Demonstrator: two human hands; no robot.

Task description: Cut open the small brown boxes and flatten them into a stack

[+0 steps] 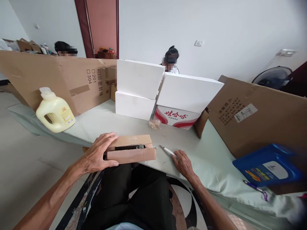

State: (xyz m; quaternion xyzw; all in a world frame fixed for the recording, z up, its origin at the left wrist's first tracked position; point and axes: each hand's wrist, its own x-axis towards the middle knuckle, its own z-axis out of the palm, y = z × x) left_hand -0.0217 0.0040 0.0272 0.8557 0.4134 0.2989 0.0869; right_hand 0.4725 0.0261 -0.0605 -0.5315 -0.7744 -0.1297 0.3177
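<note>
A small brown cardboard box (131, 155) lies at the near edge of the cloth-covered table. Its top flaps stand slightly apart, and a dark thing shows in the gap; I cannot make out what it is. My left hand (102, 153) grips the box's left end, thumb on the near side and fingers over the far side. To the right of the box, my right hand (183, 163) is closed on a slim white knife (169, 152) resting low over the table. The knife's grey pointed tip faces the box without touching it.
White boxes (140, 78) and a red-and-white carton (177, 117) stand stacked behind, a crumpled clear plastic wrapper (154, 124) before them. Large cardboard panels (90, 83) flank the table. A yellow jug (56, 111) stands left; a blue jug (268, 166) and purple pen (256, 189) lie right. Two people sit beyond.
</note>
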